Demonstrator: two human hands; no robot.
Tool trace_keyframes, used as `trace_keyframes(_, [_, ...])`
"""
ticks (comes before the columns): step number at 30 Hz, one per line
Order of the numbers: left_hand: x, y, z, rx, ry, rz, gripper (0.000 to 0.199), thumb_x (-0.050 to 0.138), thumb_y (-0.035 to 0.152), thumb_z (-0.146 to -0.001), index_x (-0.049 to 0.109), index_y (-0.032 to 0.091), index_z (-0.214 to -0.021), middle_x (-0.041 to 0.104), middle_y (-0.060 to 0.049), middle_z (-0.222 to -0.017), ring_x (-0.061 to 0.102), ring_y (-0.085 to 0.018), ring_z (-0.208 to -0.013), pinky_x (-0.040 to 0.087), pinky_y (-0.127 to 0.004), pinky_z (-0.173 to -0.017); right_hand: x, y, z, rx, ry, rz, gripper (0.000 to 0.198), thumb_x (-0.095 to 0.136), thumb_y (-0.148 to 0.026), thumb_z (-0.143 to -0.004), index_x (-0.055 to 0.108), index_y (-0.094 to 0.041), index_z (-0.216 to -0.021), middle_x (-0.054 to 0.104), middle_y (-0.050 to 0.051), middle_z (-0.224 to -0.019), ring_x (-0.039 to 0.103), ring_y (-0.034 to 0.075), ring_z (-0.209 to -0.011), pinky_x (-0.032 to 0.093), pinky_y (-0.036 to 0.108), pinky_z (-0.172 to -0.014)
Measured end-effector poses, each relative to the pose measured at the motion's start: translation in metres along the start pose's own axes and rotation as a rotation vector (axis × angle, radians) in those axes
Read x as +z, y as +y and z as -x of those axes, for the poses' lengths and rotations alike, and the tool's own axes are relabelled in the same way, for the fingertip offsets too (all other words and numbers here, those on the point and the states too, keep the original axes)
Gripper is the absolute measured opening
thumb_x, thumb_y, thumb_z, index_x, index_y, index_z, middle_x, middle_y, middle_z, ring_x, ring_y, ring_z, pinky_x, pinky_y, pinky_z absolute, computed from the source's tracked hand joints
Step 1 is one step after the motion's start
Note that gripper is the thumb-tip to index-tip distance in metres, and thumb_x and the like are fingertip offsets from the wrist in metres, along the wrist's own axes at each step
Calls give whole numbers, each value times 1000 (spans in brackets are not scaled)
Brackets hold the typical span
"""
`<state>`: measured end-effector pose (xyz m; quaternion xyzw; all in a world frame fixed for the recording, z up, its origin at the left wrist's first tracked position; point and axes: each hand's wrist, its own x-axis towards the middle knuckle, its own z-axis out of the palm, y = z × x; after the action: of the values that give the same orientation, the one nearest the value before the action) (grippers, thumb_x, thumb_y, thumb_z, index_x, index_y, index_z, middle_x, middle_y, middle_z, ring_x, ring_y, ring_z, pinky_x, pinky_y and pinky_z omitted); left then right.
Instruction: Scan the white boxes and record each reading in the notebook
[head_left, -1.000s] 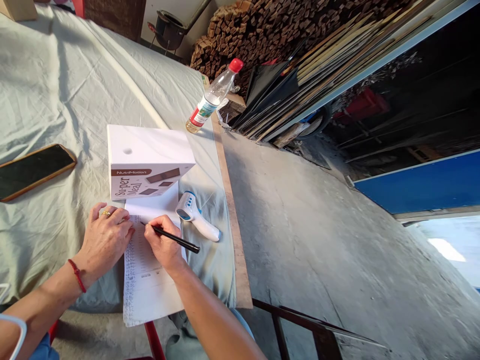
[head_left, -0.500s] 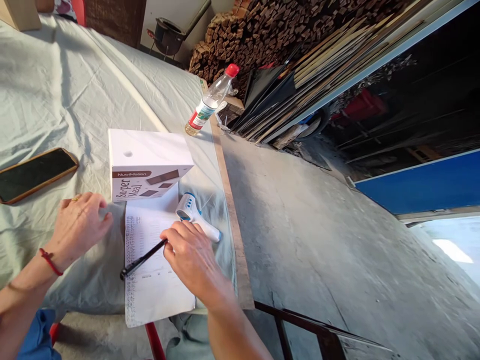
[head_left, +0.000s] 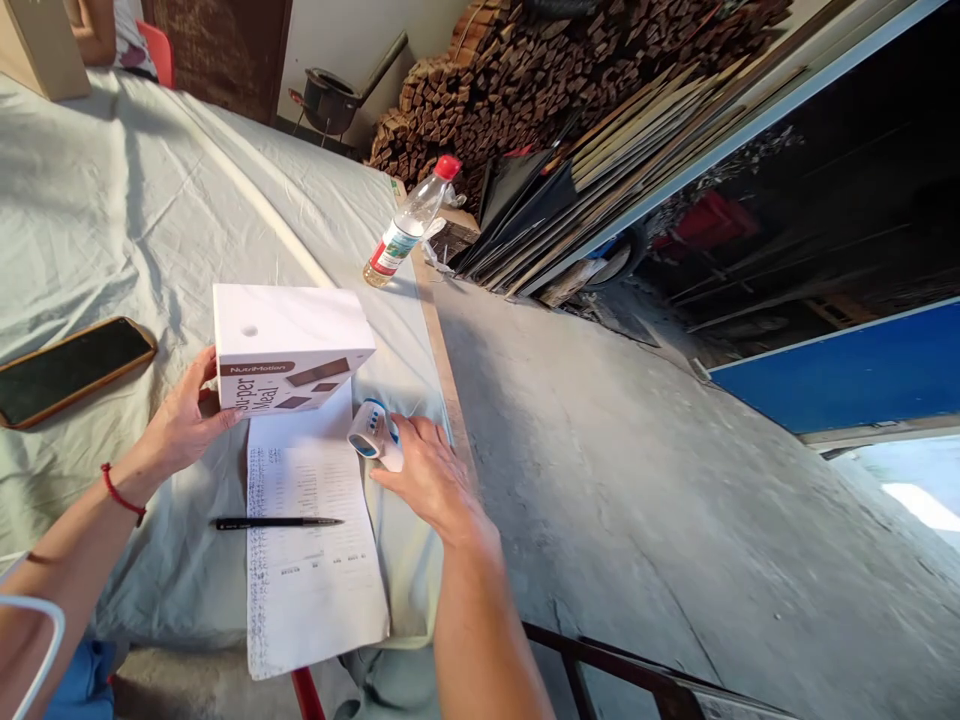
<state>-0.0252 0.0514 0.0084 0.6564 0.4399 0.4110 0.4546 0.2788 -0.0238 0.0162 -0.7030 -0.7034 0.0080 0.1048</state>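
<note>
My left hand (head_left: 180, 422) grips the lower left corner of a white NutriMotion box (head_left: 296, 320), its thumb on the front and its fingers at the side. The box stands at the top end of a paper notebook (head_left: 319, 605) with printed lines. My right hand (head_left: 431, 470) closes over the handle of a white and blue infrared thermometer (head_left: 369, 430), which lies beside the notebook; the hand hides most of the handle. A black pen (head_left: 277, 523) rests across the notebook, its left end past the edge, held by neither hand.
A phone (head_left: 75, 370) in a brown case lies at the left of the cloth-covered table (head_left: 180, 220). A red-capped plastic bottle (head_left: 405, 225) stands near the right edge. A cardboard box (head_left: 41, 50) and a seated person are at the far left.
My right hand has let go of the pen onto the notebook and moved right onto the thermometer. My left hand has moved right and taken hold of the box corner.
</note>
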Motion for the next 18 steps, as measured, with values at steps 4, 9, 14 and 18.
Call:
trace_keyframes(4, [4,9,0,-43,25,125,62,73,44,-81,45,18,-132,56,-15,-138,60,-30,-119,56,-42,-95,9,17,-11,112,-165,-154,23,75,-19,-70,70,-21,-93,69,5,-87,66,23,-79,41,27,-62])
trace_keyframes(9, [7,17,4,-123,99,211,59,68,59,-85,56,16,-124,66,-12,-123,61,-28,-112,54,-39,-91,-11,11,-8,208,-41,-684,34,71,-30,-68,69,-21,-101,71,3,-90,63,20,-76,47,28,-65])
trace_keyframes(14, [8,19,6,-183,145,106,64,61,72,-85,64,15,-114,70,-8,-95,62,-25,-88,51,-35,-73,-28,-32,0,175,-196,-1286,28,65,-45,-73,67,-19,-86,62,2,-71,56,16,-63,44,27,-55])
trace_keyframes(18, [7,17,5,-109,110,24,55,63,67,-87,66,19,-113,71,-8,-98,65,-27,-89,53,-37,-75,-18,-63,2,150,-305,-1455,31,67,-47,-73,67,-18,-83,59,2,-71,53,15,-61,45,28,-58])
